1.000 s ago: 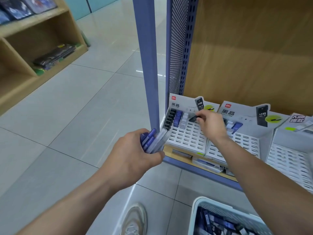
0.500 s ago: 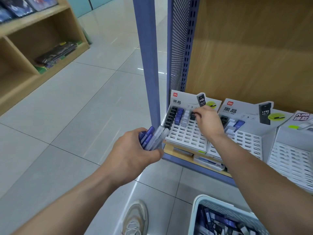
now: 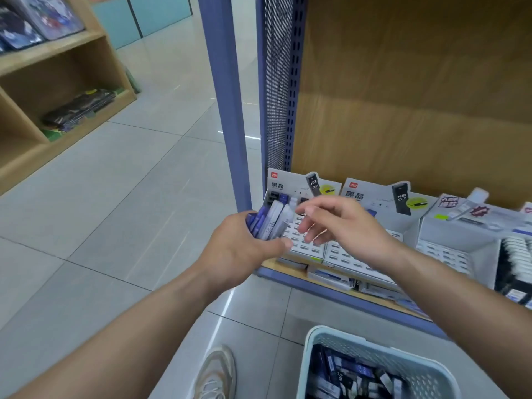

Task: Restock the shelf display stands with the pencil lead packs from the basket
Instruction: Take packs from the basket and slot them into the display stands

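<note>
My left hand (image 3: 240,247) grips a fanned bunch of blue and white pencil lead packs (image 3: 269,220) in front of the leftmost white display stand (image 3: 305,246). My right hand (image 3: 342,226) hovers empty beside the bunch, fingers spread toward the packs. A few packs stand in the top row of that stand (image 3: 283,198). A second stand (image 3: 371,197) sits to its right, partly hidden by my right forearm. The pale blue basket (image 3: 316,341) at the bottom right holds several more packs (image 3: 354,372).
A blue metal upright (image 3: 223,96) and perforated panel (image 3: 276,82) border the shelf on the left. Further stands (image 3: 460,237) fill the shelf to the right. A wooden shelving unit (image 3: 57,90) stands at far left. My shoe (image 3: 216,372) rests on the tiled floor.
My right hand has drawn back from the stand's top row, having left its pack there, and now sits open beside the bunch in my left hand. The view has tilted down.
</note>
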Available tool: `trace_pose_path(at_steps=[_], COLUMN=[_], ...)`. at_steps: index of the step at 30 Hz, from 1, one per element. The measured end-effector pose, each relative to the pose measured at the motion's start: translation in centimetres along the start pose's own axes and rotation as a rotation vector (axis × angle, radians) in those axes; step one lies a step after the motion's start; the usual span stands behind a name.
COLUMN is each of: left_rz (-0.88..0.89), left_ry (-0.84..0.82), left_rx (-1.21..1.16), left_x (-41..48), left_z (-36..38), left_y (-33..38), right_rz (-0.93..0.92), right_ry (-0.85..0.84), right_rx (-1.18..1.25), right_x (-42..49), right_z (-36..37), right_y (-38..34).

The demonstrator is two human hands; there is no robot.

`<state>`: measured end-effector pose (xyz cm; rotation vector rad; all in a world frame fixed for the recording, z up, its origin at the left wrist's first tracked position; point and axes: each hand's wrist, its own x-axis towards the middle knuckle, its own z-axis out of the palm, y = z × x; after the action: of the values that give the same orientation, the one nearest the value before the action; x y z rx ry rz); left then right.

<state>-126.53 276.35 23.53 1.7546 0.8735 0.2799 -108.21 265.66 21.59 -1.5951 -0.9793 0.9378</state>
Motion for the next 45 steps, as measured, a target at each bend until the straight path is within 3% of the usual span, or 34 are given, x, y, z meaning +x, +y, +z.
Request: trace_pose_path(at_steps=[3, 13, 28, 35, 45], left_rz=[0.039, 0.052, 0.017, 0.035, -0.010], left_ry=[-0.028, -0.124, -0.145, -0.137, -0.052], left_rx=[0.028, -0.032, 0.019, 0.025, 0.230], left_x=[-0.3, -1.4, 0.6, 0.9, -0.2], left_z=[1.5, 4.5, 7.4, 7.0, 2.1], left_y=[0.8, 3.1, 3.0, 1.6, -2.8], right_rz=[0.033, 0.043, 0.073, 0.073, 0.103], right_ry=[-0.016, 0.252, 0.188, 0.220, 0.348], right_rx=[0.104, 0.177, 0.472, 0.398, -0.177], right_x=[-3.4, -6.3, -6.2, -4.7, 0.8], right_z=[0.7, -2.6, -5.6, -6.7, -4.7], right_y=[-1.9, -1.5, 0.4, 1.7, 7.0])
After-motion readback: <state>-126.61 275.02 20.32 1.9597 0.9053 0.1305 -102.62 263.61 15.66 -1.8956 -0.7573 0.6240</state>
